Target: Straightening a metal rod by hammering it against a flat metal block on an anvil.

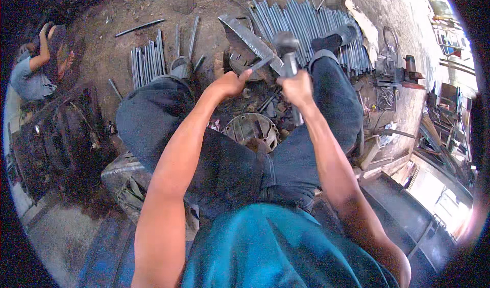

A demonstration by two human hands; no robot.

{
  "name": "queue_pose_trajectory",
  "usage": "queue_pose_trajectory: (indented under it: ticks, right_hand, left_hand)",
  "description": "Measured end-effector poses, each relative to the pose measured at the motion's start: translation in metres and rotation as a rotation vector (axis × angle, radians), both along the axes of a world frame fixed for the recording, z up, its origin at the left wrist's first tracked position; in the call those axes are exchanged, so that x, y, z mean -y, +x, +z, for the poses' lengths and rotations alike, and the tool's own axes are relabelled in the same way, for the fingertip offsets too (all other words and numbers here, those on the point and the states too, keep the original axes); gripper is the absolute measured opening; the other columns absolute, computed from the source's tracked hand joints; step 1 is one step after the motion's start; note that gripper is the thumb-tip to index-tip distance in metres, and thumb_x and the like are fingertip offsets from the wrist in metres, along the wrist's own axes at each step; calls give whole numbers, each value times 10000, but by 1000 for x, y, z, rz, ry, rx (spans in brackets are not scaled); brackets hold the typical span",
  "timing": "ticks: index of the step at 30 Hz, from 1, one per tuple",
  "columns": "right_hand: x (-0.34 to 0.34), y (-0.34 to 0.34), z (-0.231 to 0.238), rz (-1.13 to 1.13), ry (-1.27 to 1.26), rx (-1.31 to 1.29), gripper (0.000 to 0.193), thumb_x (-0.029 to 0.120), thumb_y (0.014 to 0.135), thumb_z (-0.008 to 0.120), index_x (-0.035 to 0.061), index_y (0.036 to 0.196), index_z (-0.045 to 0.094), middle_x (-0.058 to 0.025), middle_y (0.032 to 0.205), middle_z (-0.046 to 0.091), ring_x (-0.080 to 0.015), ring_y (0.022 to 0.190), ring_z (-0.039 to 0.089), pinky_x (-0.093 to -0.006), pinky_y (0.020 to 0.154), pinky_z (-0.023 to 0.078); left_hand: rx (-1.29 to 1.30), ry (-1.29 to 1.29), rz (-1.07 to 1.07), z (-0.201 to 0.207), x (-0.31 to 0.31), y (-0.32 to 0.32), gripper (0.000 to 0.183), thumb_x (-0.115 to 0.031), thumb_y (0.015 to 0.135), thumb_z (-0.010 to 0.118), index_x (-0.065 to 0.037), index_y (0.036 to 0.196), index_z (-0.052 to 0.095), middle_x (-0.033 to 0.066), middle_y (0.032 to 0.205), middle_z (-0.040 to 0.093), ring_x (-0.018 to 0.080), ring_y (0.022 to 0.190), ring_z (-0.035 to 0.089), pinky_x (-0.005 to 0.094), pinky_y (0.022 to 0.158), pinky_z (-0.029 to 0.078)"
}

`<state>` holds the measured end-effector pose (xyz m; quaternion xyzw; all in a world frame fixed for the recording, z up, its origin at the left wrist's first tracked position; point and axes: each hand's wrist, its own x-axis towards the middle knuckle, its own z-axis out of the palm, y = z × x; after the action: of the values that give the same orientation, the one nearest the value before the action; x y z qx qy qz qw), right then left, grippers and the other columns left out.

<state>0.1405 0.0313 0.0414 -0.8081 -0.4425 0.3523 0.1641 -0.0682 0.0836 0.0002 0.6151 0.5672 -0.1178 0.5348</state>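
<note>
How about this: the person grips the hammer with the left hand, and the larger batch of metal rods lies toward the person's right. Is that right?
Not quite: the head view shows the hammer gripped in the right hand. The larger batch of metal rods does lie toward the person's right.

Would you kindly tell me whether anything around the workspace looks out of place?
A thin grey metal rod lies slanted and alone on the brown floor, just beyond the smaller row of parallel grey metal rods, so it looks stray.
</note>
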Motion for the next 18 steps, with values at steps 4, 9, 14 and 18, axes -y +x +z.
queue_pose_trajectory:
  ticks: [4,9,14,18]
  right_hand:
    - [-17,10,-1,-54,-20,-188,219,97,685,685,-79,760,579,-131,561,563,-241,481,568,-385,458,446]
    - [-41,9,124,-114,176,-427,247,32,700,717,-25,862,539,2,556,486,-64,367,385,-223,321,284]
    - [-75,26,236,3,727,-490,161,124,812,657,18,708,593,40,572,399,-61,439,366,-221,465,303]
    - [-64,10,242,65,894,-726,88,68,869,560,-14,848,580,23,566,352,-81,463,331,-258,504,326]
  left_hand:
    - [-24,125,-43,-5,3,5,812,-653,904,305,78,1040,631,318,1056,601,462,1058,556,473,925,438]
    - [-67,197,-32,13,25,3,730,-615,913,342,34,946,674,306,969,626,463,980,590,502,875,470]
    - [-111,461,-17,19,34,5,630,-553,908,433,20,820,681,260,837,653,430,829,640,507,756,516]
    - [-126,544,-21,19,36,3,592,-526,906,462,12,782,678,240,776,653,419,772,649,500,706,523]
